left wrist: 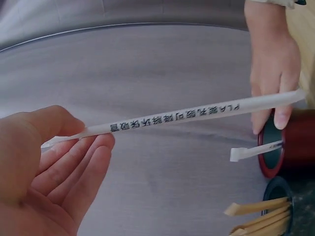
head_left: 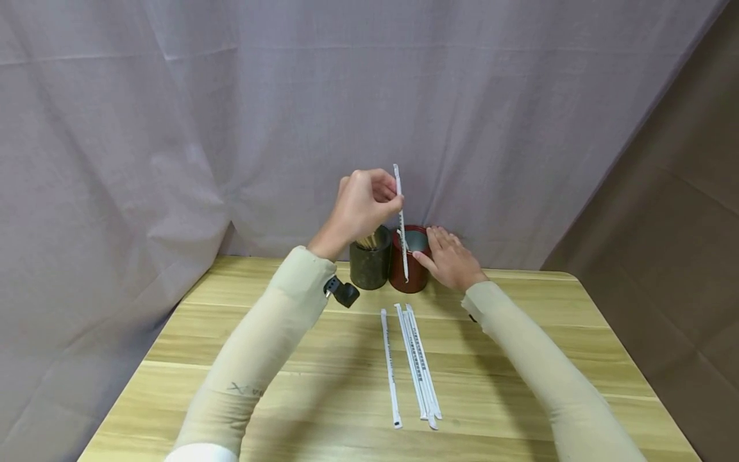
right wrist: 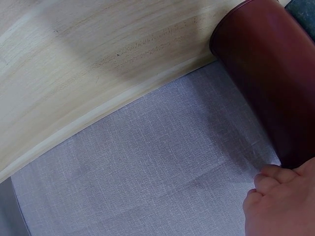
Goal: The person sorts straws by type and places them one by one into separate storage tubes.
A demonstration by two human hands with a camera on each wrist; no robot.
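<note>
Draped behind everything, a grey woven curtain, creased and matte, hanging down to the far edge of the wooden table, pale plank grain running left to right, with bare board open on both sides of the red cup. Standing at that far edge, right against the cloth, the red cup: a smooth, glossy cylinder, upright, mouth open, with one wrapped straw already leaning inside as seen from the left wrist. Touching its left side, a dark green cup, same shape, duller finish, holding tan flat sticks. Resting on the red cup's right rim and wall, the right hand, fingers straight and relaxed against it, gripping nothing. Raised above and just left of the red cup, the left hand, thumb and fingertips pinched on the upper part of a paper-wrapped straw: thin, white, printed with dark characters, long axis nearly vertical, lower end hanging in front of the red cup's mouth, top end poking above the knuckles. Lying flat on the table nearer than the red cup, a few more wrapped straws, long axes pointing away toward the cups, one apart to the left, the others bunched together.
</note>
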